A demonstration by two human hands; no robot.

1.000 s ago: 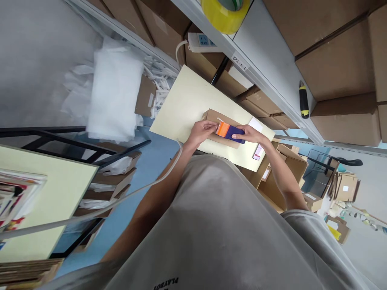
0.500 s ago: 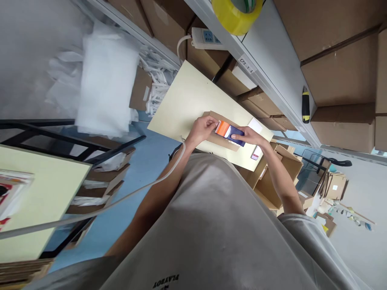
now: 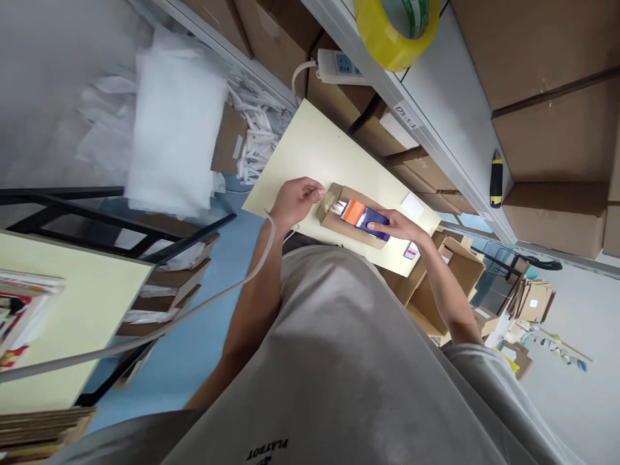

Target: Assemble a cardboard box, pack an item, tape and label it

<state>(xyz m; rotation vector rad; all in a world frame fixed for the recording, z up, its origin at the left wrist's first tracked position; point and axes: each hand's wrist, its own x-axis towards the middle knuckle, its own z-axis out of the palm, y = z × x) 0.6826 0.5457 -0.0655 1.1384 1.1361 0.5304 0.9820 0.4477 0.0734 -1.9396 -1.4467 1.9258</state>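
Your left hand (image 3: pixel 299 200) has moved left, off the end of the packet where it was half a second ago; its thumb and fingertips are drawn together, just beside a translucent film (image 3: pixel 328 201). The film is blurred, so whether those fingers grip it cannot be told. White pieces (image 3: pixel 339 206) now show at the left end of the orange and dark-blue packet (image 3: pixel 364 218), which is over the small carton (image 3: pixel 334 223) on the cream table (image 3: pixel 300 152). Your right hand (image 3: pixel 394 225) grasps the packet's blue end, as before. The phone (image 3: pixel 411 250) lies farther right.
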